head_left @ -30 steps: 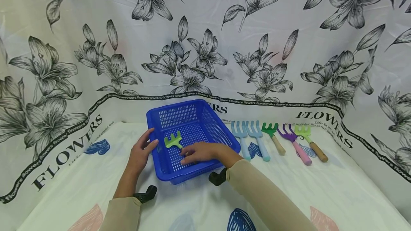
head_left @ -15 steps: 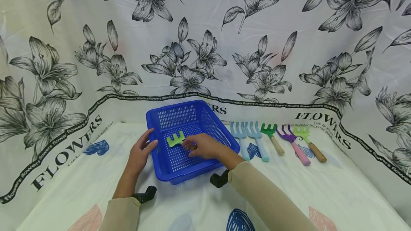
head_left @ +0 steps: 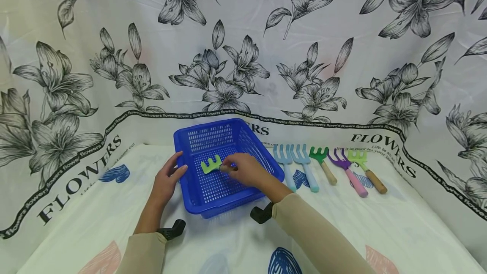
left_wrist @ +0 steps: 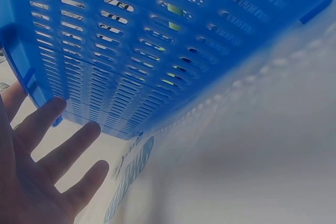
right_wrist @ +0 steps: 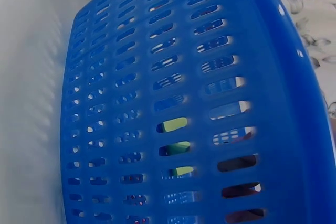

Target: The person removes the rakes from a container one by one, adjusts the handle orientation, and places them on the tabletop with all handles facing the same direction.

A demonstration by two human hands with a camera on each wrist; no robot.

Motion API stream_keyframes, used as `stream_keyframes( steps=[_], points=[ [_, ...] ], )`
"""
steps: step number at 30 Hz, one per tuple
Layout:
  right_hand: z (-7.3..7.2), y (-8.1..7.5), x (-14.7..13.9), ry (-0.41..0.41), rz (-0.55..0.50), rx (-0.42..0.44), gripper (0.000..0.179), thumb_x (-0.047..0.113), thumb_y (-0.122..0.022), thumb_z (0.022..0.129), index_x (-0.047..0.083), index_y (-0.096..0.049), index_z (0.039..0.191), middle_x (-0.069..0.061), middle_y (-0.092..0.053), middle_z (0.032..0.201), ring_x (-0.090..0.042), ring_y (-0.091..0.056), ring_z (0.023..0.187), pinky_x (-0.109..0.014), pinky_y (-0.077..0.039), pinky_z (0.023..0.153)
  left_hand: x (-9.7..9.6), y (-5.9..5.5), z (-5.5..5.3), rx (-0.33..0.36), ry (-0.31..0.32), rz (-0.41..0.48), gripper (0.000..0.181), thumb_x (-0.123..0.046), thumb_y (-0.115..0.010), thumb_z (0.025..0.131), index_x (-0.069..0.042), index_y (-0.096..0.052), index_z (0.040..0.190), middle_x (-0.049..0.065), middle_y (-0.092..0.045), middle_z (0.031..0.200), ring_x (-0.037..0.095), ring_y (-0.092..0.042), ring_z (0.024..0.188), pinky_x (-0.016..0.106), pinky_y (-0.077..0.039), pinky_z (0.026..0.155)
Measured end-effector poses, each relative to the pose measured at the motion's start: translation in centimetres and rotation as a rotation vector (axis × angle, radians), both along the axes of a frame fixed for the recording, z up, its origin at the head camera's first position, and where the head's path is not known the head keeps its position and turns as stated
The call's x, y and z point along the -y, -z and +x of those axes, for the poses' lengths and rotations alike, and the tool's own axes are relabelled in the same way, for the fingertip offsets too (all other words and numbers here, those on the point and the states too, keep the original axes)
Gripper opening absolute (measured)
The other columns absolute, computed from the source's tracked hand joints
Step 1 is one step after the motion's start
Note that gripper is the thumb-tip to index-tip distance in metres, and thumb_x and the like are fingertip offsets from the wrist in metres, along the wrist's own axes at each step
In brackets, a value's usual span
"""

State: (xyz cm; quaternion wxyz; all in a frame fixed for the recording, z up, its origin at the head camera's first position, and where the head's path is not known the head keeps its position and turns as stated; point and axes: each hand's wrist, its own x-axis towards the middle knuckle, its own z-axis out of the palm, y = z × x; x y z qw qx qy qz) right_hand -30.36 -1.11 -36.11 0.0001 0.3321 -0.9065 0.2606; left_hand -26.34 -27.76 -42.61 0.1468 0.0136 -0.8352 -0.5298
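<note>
A blue perforated plastic basket (head_left: 224,203) stands on the cloth, tilted slightly in the head view. My left hand (head_left: 170,172) holds its left rim, thumb over the edge; in the left wrist view the other fingers (left_wrist: 73,148) spread below the rim. Inside the basket lies a small hand rake with a light green head (head_left: 211,164). My right hand (head_left: 245,170) reaches over the near right part of the basket and pinches the rake's handle, most of which the fingers hide. In the right wrist view the basket wall (right_wrist: 147,98) covers nearly everything, with bits of green showing through its slots.
Right of the basket several hand rakes lie in a row: two light blue ones (head_left: 304,168), a dark green one (head_left: 323,166), a purple one with pink handle (head_left: 350,172), and a light green one with wooden handle (head_left: 374,179). A flower-printed curtain (head_left: 243,54) hangs behind.
My right hand has drawn back slightly and up, its fingers now bunched at the rake's handle. The rake's green head has shifted a little right and turned. My left hand stays on the rim.
</note>
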Motion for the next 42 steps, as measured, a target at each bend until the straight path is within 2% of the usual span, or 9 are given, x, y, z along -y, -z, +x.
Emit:
stream_keyframes(
  steps=[9, 13, 19, 25, 33, 42],
  points=[
    [-0.1, 0.0, -0.1, 0.088, -0.062, 0.035, 0.014, 0.015, -0.069, 0.09, 0.01, -0.074, 0.103, 0.002, -0.065, 0.097, -0.013, -0.057, 0.085, -0.023, -0.05, 0.068, -0.1, 0.1, -0.1, -0.003, 0.009, 0.001, 0.065, -0.047, -0.054, 0.096, -0.025, -0.032, 0.153, 0.015, -0.03, 0.156, 0.044, -0.034, 0.137, 0.063, -0.031, 0.104],
    [0.0, -0.1, -0.2, 0.099, -0.086, 0.025, 0.013, 0.019, -0.07, 0.091, 0.013, -0.074, 0.102, 0.004, -0.064, 0.093, -0.012, -0.057, 0.083, -0.024, -0.05, 0.068, 0.0, 0.2, -0.1, 0.002, 0.004, 0.006, 0.064, -0.045, -0.054, 0.097, -0.025, -0.032, 0.153, 0.015, -0.03, 0.156, 0.044, -0.033, 0.137, 0.063, -0.031, 0.105],
    [0.1, 0.0, -0.4, 0.135, -0.151, -0.035, 0.012, 0.021, -0.069, 0.092, 0.014, -0.073, 0.101, 0.006, -0.063, 0.092, -0.01, -0.058, 0.084, -0.024, -0.051, 0.073, -0.1, 0.2, 0.1, 0.003, -0.001, 0.001, 0.063, -0.043, -0.054, 0.097, -0.025, -0.032, 0.153, 0.015, -0.03, 0.156, 0.043, -0.034, 0.137, 0.062, -0.031, 0.105],
    [0.5, -0.2, -0.8, 0.16, -0.271, -0.051, 0.007, 0.022, -0.068, 0.092, 0.016, -0.07, 0.096, 0.008, -0.062, 0.089, -0.011, -0.057, 0.081, -0.025, -0.051, 0.07, -0.1, -0.1, 0.0, -0.004, 0.008, 0.002, 0.064, -0.046, -0.054, 0.096, -0.026, -0.032, 0.153, 0.014, -0.03, 0.156, 0.043, -0.033, 0.137, 0.062, -0.031, 0.105],
    [1.2, -0.5, -1.3, 0.181, -0.496, 0.008, 0.009, 0.019, -0.07, 0.091, 0.012, -0.068, 0.097, 0.002, -0.064, 0.087, -0.015, -0.057, 0.072, -0.026, -0.047, 0.057, 0.0, -0.4, 0.0, -0.016, 0.019, -0.008, 0.063, -0.044, -0.053, 0.097, -0.028, -0.031, 0.153, 0.013, -0.029, 0.157, 0.044, -0.032, 0.137, 0.063, -0.031, 0.104],
    [2.3, -0.3, -2.1, 0.219, -0.606, 0.046, 0.008, 0.016, -0.071, 0.09, 0.012, -0.068, 0.096, 0.0, -0.066, 0.087, -0.018, -0.06, 0.071, -0.027, -0.05, 0.056, -0.1, -0.1, -0.1, -0.015, 0.012, -0.008, 0.063, -0.044, -0.053, 0.097, -0.026, -0.031, 0.153, 0.013, -0.028, 0.157, 0.044, -0.032, 0.137, 0.063, -0.03, 0.104]
  ],
)
